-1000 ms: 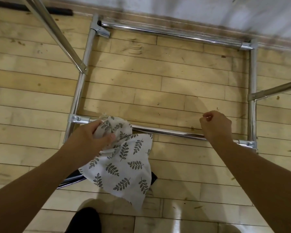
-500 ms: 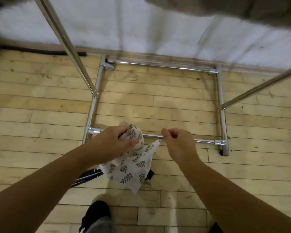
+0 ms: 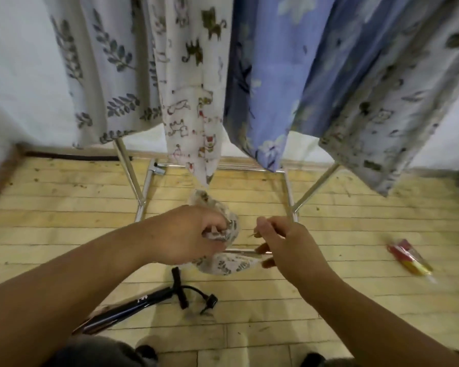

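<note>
Left hand is clenched round a bunched leaf-print cloth, and right hand pinches its drawn-out corner just beside it. Both are up over the wooden floor, in front of the chrome rack and its near lower bar. 4 printed fabrics hang from the rack above, a black pump lies on the boards below the hands, and 1 red-and-yellow packet sits well off to the right.

Pale plank floor, white wall, chrome rack

Head-worn view — downward, near cloth
</note>
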Available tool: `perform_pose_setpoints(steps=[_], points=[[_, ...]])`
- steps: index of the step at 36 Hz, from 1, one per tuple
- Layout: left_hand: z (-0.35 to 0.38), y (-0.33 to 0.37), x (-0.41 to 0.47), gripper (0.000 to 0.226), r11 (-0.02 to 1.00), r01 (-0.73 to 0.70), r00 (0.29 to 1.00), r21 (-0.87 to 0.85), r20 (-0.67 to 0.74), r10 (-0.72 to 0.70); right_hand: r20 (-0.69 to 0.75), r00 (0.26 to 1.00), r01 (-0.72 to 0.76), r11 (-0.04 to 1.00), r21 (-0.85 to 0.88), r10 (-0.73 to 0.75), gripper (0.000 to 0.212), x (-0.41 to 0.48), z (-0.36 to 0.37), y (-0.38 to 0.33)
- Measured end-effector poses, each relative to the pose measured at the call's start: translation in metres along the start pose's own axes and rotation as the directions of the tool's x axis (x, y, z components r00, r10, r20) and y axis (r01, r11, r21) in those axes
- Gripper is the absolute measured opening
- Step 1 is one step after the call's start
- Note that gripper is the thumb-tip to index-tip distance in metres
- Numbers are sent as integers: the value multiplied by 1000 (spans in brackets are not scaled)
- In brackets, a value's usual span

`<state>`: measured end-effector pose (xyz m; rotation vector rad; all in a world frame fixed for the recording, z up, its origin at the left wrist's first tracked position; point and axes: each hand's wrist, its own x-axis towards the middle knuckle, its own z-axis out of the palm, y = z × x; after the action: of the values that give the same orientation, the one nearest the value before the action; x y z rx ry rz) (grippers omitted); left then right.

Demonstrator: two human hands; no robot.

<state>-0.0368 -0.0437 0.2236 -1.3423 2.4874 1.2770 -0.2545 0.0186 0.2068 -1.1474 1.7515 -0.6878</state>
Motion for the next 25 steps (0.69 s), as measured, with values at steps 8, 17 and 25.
perform_pose_setpoints(steps=[8,17,25], points=[[13,49,-26,17,983,90,984,161,-164,-64,-24,997,81,991,108,-79,36,-33,-30,-17],[25,69,-47,37,1000,19,972,18,-233,-14,59,986,148,982,113,-156,42,-42,-23,-25],[41,69,-38,53,993,-118,927,-2,-360,110,210,971,126,991,-31,-117,51,-33,-22,-21]])
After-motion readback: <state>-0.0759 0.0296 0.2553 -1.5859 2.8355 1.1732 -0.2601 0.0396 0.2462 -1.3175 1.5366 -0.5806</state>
